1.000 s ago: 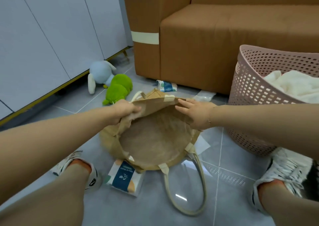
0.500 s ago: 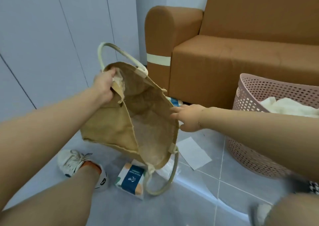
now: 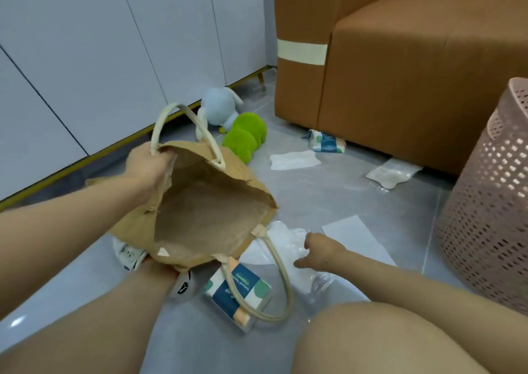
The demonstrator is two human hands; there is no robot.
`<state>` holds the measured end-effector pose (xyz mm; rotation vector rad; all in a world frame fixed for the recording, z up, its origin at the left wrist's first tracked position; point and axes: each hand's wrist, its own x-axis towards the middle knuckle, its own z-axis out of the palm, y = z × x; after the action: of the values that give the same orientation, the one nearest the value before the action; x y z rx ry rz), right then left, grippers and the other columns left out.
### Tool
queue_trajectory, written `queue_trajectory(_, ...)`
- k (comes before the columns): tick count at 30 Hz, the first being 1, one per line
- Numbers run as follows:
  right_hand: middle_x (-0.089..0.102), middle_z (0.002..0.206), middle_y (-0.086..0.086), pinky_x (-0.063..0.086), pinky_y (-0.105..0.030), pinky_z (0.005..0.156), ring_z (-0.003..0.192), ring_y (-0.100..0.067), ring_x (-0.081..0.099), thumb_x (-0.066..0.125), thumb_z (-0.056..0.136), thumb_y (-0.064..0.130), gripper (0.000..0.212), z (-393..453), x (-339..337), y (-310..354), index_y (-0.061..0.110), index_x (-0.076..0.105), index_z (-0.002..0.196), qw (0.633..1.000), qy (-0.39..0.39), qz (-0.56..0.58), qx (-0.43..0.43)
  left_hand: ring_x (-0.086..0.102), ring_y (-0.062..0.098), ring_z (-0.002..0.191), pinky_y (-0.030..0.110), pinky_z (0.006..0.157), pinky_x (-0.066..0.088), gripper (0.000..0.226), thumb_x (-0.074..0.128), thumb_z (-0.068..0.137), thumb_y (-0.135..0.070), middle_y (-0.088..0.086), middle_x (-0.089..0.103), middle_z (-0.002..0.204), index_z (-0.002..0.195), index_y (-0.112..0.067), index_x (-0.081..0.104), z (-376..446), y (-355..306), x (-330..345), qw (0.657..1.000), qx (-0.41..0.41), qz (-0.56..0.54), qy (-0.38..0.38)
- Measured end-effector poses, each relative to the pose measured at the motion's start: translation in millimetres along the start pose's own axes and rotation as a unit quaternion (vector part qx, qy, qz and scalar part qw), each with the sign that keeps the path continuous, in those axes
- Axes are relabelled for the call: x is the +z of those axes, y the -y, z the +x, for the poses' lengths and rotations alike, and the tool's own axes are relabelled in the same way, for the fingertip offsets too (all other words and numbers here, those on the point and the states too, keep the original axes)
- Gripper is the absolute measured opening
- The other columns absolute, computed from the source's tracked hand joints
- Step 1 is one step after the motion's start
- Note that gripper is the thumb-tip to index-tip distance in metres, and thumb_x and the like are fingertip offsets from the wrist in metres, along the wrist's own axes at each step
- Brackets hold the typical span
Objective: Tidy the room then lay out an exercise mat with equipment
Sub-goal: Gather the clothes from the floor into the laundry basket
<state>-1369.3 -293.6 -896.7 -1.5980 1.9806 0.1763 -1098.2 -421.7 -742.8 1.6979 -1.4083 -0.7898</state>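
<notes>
Grey tiled floor (image 3: 328,199) strewn with tissue packs, papers, plush toys, beside brown sofa (image 3: 414,73). Left hand (image 3: 148,165) gripping open tote bag (image 3: 205,213) rim; right hand (image 3: 320,249), fingers loosely curled, touching clear plastic (image 3: 288,239).

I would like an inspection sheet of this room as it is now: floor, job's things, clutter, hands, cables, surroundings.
Surface: grey tiled floor, littered.
Job's things: brown woven tote bag with cream handles, mouth open, looks empty; no mat or equipment seen.
Clutter: blue plush toy; green plush toy; two tissue packs; white paper sheet; clear plastic wrappers.
Hands: left hand grips the bag's rim; right hand reaches to the wrappers.
Cables: nothing seen.
Surroundings: brown sofa; pink perforated laundry basket; white cabinet doors.
</notes>
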Motion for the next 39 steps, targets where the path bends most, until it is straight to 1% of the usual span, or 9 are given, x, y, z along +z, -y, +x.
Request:
queue_trajectory(3, 0.036, 0.137, -0.011, 0.040, -0.036, 0.099, 0.128, -0.027, 0.040, 0.069, 0.075, 0.057, 0.092, 20.0, 23.3, 0.2, 0.006, 0.027, 0.139, 0.998, -0.017, 0.039, 0.048, 0.043, 0.019, 0.054, 0.024, 0.043, 0.041, 0.023, 0.056, 0.094, -0.022, 0.007, 0.048, 0.066, 0.073, -0.020, 0.047, 9.6, 18.8, -4.3, 1.000, -0.018, 0.010, -0.006)
queue_trajectory(6, 0.038, 0.134, -0.010, 0.041, -0.036, 0.097, 0.127, -0.026, 0.040, 0.074, 0.069, 0.056, 0.093, 33.4, 35.9, -1.9, 0.008, 0.029, 0.135, 0.996, -0.042, 0.031, 0.077, 0.043, 0.019, 0.056, 0.031, 0.053, 0.038, 0.021, 0.058, 0.093, -0.025, 0.006, 0.048, 0.068, 0.075, -0.019, 0.049, 17.9, 32.1, -6.3, 0.999, -0.035, 0.012, -0.009)
queue_trajectory(11, 0.059, 0.116, -0.002, 0.041, -0.029, 0.075, 0.108, -0.022, 0.057, 0.070, 0.077, 0.051, 0.056, 36.6, 45.9, -5.8, 0.015, 0.050, 0.114, 0.993, -0.040, 0.075, 0.080, 0.048, 0.019, 0.063, 0.035, 0.063, 0.042, 0.017, 0.062, 0.090, -0.028, 0.007, 0.053, 0.077, 0.096, -0.013, 0.057, 20.9, 45.1, 2.0, 0.999, -0.040, 0.019, -0.003)
queue_trajectory(15, 0.062, 0.098, -0.004, 0.038, -0.027, 0.066, 0.095, -0.024, 0.059, 0.069, 0.080, 0.032, 0.025, 28.7, 34.5, -14.8, 0.014, 0.060, 0.095, 0.980, -0.097, 0.165, 0.051, 0.049, 0.019, 0.067, 0.030, 0.064, 0.041, 0.013, 0.062, 0.091, -0.025, 0.005, 0.053, 0.078, 0.084, -0.017, 0.055, 13.7, 42.6, 12.9, 0.999, -0.042, 0.001, 0.014)
queue_trajectory(20, 0.060, 0.083, -0.008, 0.040, -0.027, 0.065, 0.075, -0.022, 0.055, 0.075, 0.079, 0.021, 0.026, 43.7, 0.2, -19.9, 0.001, 0.066, 0.092, 0.920, -0.124, 0.371, 0.025, 0.049, 0.018, 0.067, 0.028, 0.058, 0.043, 0.014, 0.061, 0.092, -0.025, 0.003, 0.051, 0.076, 0.097, -0.015, 0.053, 2.3, 42.9, 18.3, 0.997, -0.052, -0.015, 0.047)
queue_trajectory(24, 0.046, 0.113, -0.008, 0.042, -0.031, 0.085, 0.105, -0.025, 0.047, 0.076, 0.077, 0.035, 0.048, 73.8, 1.9, -8.1, 0.002, 0.059, 0.108, 0.980, -0.078, 0.183, 0.009, 0.048, 0.015, 0.068, 0.021, 0.050, 0.043, 0.011, 0.061, 0.092, -0.027, 0.001, 0.051, 0.076, 0.090, -0.019, 0.054, -1.7, 50.1, 18.5, 0.996, -0.062, -0.015, 0.065)
queue_trajectory(28, 0.041, 0.129, -0.006, 0.041, -0.034, 0.093, 0.117, -0.026, 0.040, 0.073, 0.075, 0.046, 0.063, 84.6, 11.7, 0.5, 0.008, 0.051, 0.120, 0.998, -0.065, 0.008, -0.010, 0.053, 0.016, 0.076, 0.022, 0.063, 0.041, 0.011, 0.061, 0.092, -0.025, 0.003, 0.057, 0.085, 0.100, -0.018, 0.057, -0.3, 62.5, 16.5, 0.995, -0.063, -0.014, 0.077)
queue_trajectory(33, 0.055, 0.125, -0.010, 0.042, -0.036, 0.093, 0.116, -0.030, 0.053, 0.072, 0.078, 0.028, 0.079, 79.6, 14.3, 8.2, 0.014, 0.024, 0.139, 0.995, -0.043, 0.082, 0.047, 0.058, 0.024, 0.081, 0.032, 0.068, 0.051, 0.024, 0.062, 0.090, -0.027, 0.014, 0.062, 0.099, 0.111, -0.015, 0.059, 3.6, 69.9, 13.7, 0.987, -0.124, -0.023, 0.095)
queue_trajectory(39, 0.058, 0.113, -0.016, 0.043, -0.030, 0.077, 0.095, -0.030, 0.056, 0.065, 0.084, 0.014, 0.039, 23.3, -44.8, -25.9, -0.001, 0.054, 0.119, 0.969, -0.091, 0.191, 0.129, 0.055, 0.019, 0.075, 0.030, 0.059, 0.046, 0.027, 0.059, 0.092, -0.028, 0.009, 0.059, 0.094, 0.114, -0.012, 0.055, -0.3, 41.6, 12.6, 0.965, -0.177, -0.088, 0.170)
